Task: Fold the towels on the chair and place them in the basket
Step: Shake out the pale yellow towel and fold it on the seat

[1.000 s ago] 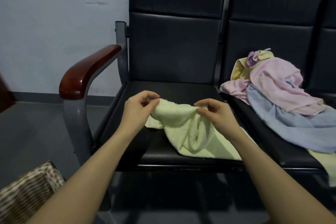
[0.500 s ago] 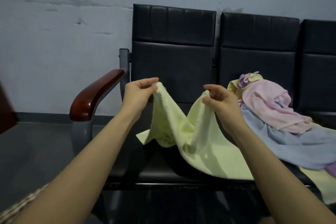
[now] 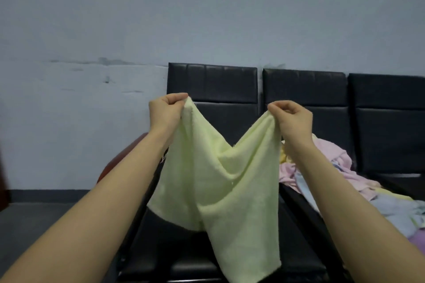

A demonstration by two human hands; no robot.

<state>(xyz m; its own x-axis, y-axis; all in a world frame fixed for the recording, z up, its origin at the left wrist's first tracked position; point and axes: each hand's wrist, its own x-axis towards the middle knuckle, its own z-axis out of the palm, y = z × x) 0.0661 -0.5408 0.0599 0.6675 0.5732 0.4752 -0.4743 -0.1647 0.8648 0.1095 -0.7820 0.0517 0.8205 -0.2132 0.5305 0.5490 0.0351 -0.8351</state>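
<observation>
Yellow towel [image 3: 220, 181] — one, between two hands

Single head-worn wide-angle view, aimed forward and nearly level at the wall [image 3: 92, 30] and the row of black chairs [image 3: 213, 89] against it. Sat close, both forearms entering from the bottom corners and reaching in at arm's length. No second view to share with.
</observation>
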